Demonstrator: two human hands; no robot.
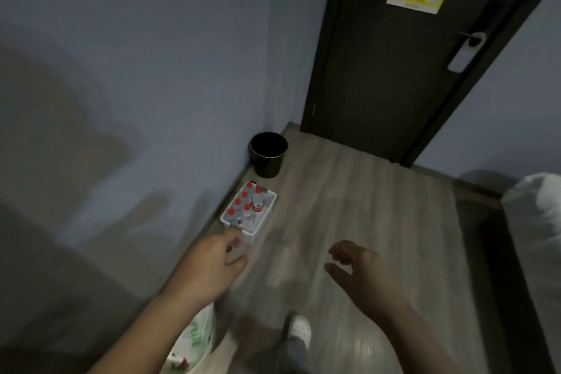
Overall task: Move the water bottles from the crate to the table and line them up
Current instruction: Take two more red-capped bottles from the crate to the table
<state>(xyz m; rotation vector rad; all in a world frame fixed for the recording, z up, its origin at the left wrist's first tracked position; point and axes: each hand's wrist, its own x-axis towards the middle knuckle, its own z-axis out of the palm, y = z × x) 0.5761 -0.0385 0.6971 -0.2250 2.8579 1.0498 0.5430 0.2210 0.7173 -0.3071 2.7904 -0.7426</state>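
Observation:
A white crate (263, 224) sits on the wooden floor against the wall. Inside it stand several clear water bottles (246, 206) with red caps. My left hand (209, 264) reaches forward just short of the crate's near corner, fingers loosely curled and holding nothing. Out to the right over bare floor, my right hand (361, 267) is stretched with its fingers apart and empty. No table is in view.
A black waste bin (268, 155) stands in the corner beyond the crate. A dark door (394, 55) with a yellow Wi-Fi sticker is behind it. White bedding (534, 206) lies at the right edge. My white shoe (299, 328) and a plastic bag (194, 340) are below.

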